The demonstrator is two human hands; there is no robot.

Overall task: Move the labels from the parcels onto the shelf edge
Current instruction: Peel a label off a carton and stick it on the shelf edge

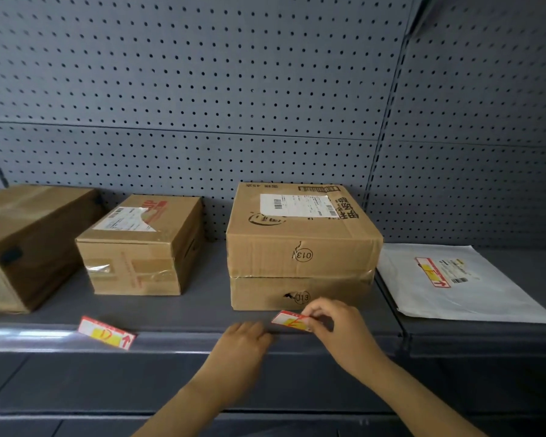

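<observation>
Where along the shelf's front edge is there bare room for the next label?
Bare stretches of the shelf edge: between the stuck label and the left hand, and right of the right hand, below the white mailer. Crowded in front of the stacked boxes, where both hands work a label.

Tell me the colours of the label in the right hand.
White label with red border and yellow patch, in the head view.
</observation>
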